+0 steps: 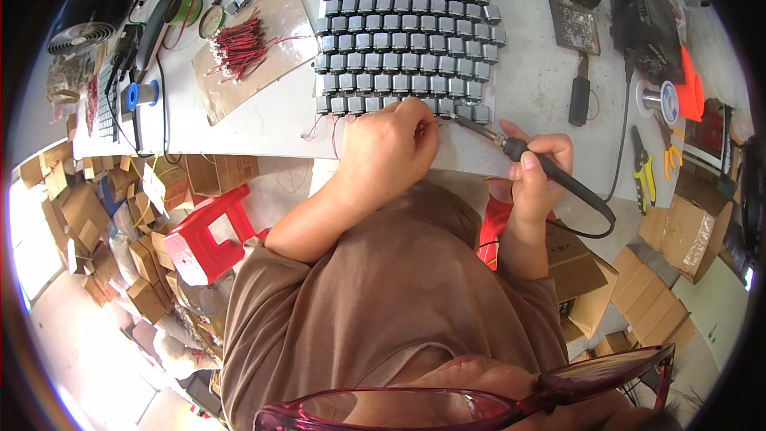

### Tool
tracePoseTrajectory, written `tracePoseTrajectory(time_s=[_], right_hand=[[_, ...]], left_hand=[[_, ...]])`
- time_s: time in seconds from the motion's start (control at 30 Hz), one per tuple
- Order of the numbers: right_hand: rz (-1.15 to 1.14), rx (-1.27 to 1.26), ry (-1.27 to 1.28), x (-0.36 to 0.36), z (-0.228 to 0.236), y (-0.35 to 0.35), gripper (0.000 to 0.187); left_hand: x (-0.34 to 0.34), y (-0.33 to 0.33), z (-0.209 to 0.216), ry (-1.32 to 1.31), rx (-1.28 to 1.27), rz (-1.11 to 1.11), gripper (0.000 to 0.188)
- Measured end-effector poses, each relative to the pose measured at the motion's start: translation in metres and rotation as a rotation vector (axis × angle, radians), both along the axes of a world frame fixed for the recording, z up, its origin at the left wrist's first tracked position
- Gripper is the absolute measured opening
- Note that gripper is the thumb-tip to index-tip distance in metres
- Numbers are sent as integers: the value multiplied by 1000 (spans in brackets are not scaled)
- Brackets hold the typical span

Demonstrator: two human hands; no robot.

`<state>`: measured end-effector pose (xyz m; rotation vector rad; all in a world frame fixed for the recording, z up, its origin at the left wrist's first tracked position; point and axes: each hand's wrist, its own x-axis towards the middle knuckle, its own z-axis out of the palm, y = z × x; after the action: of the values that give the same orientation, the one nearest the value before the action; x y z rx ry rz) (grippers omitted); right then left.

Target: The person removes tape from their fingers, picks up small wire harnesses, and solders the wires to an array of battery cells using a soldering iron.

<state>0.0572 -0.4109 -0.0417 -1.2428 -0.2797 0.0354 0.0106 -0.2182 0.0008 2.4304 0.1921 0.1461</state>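
My right hand [536, 172] grips a soldering iron [558, 178] by its dark handle. The iron's metal tip points left and reaches the nearest row of small silver box-shaped components [399, 41]. These stand in many close rows on the table. My left hand [391, 148] is closed at the front edge of that row, just left of the iron's tip. Its curled fingers hide whatever they pinch. Thin red wires [333, 137] hang from the row beside my left wrist.
On the table's left, a bundle of red wires [239, 48] lies on a brown sheet [259, 72], near a blue spool [142, 94]. To the right are a solder spool [658, 101], yellow-handled cutters [643, 172] and orange-handled pliers [672, 152]. A red stool [209, 239] and cardboard boxes stand below.
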Motion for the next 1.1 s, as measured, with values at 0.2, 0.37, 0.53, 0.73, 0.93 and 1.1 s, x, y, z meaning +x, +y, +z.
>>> tracePoseTrajectory(time_s=[0.2, 0.37, 0.53, 0.73, 0.93, 1.1], right_hand=[[-43, 52, 49, 0, 4, -2, 13], [-44, 101, 61, 0, 2, -5, 13], [-54, 97, 58, 0, 3, -6, 13], [-32, 36, 60, -1, 3, -7, 12], [-24, 3, 45, -1, 4, -8, 13], [-25, -1, 41, -1, 2, -9, 13]], left_hand=[[-6, 3, 1, -80, -61, -101, 11], [-6, 11, -10, -299, 156, -256, 20], [-7, 15, -21, -406, 251, -293, 24], [1, 10, -23, -476, 190, -244, 22], [3, 9, -25, -437, 38, -204, 20], [2, 18, -17, -462, 200, -303, 23]])
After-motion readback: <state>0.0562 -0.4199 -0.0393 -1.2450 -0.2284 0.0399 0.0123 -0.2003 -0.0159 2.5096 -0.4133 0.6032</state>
